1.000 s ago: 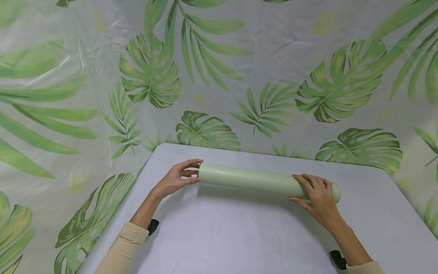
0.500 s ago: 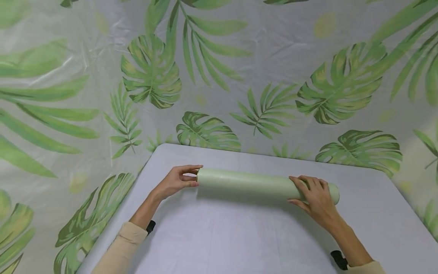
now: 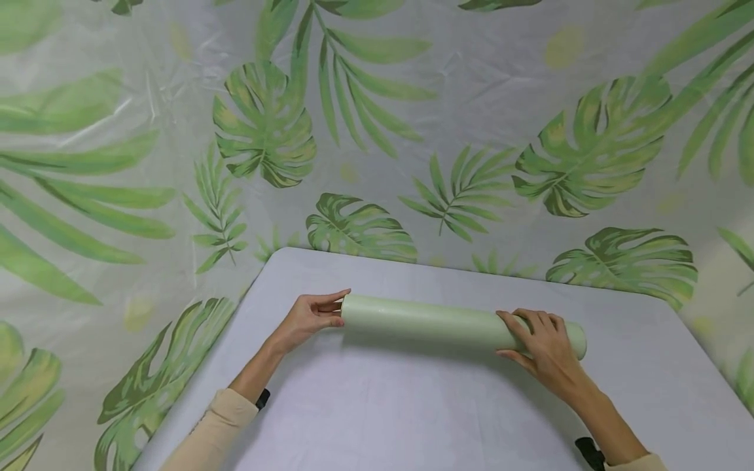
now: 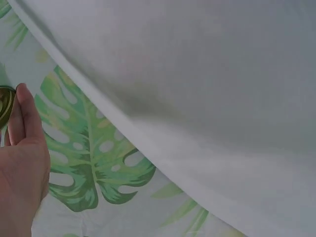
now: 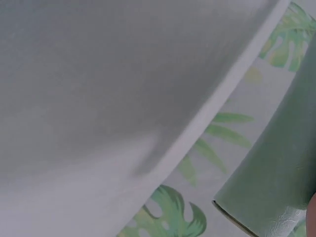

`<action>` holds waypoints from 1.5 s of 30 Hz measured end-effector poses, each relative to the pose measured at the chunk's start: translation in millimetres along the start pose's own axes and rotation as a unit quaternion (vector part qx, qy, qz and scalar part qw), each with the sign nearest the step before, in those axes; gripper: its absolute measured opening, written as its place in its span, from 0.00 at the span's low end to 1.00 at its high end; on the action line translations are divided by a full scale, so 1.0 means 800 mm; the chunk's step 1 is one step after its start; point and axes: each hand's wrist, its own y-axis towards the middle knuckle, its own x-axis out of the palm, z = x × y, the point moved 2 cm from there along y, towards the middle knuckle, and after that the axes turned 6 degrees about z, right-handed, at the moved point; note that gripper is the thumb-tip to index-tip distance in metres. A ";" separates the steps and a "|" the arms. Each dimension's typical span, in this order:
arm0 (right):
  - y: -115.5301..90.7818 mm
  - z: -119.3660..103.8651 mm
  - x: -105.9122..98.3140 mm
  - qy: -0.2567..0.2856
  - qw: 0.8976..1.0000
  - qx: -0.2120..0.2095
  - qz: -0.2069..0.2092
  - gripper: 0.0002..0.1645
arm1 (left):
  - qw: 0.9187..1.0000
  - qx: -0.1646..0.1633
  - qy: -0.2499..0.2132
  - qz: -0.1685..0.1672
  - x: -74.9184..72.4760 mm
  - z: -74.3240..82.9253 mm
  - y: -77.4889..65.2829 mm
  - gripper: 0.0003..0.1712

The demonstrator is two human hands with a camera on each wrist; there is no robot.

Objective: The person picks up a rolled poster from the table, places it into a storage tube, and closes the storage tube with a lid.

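Note:
A long pale green roll [image 3: 418, 319] is held crosswise above the white table, its right end slightly nearer to me. My left hand [image 3: 303, 322] holds its left end, fingertips at the upper rim and thumb at the lower. In the left wrist view, that end of the roll [image 4: 5, 104] shows a gold-coloured, layered rim beside the fingers of my left hand [image 4: 22, 170]. Near the other end, my right hand [image 3: 548, 350] grips the roll from above, thumb on the near side. The right wrist view catches the roll [image 5: 276, 163] and only a sliver of the hand.
The white-covered table [image 3: 377, 418] has rounded far corners and bears the roll's shadow. Behind and around it hangs a leaf-patterned sheet [image 3: 377, 163]. Black wrist devices [image 3: 263, 399] show at both forearms, by the beige sleeves [image 3: 212, 428].
Both hands and the roll have come slightly lower in the head view, the left end a little more. The grips stay about the same. The head view has shifted slightly.

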 end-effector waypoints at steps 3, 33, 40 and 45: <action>-0.002 0.000 0.000 0.004 1.000 0.004 -0.004 0.47 | 1.000 0.003 0.003 0.016 0.003 0.000 -0.002 0.39; -0.004 0.005 0.017 0.081 0.996 0.045 -0.008 0.43 | 0.994 0.026 0.107 0.007 0.014 0.006 0.000 0.36; -0.002 0.009 0.027 0.099 0.993 0.061 -0.030 0.43 | 0.989 0.014 0.149 0.017 0.014 0.000 0.006 0.38; 0.000 0.008 0.032 0.101 0.991 0.075 -0.048 0.46 | 0.985 0.013 0.172 0.017 0.016 -0.002 0.013 0.38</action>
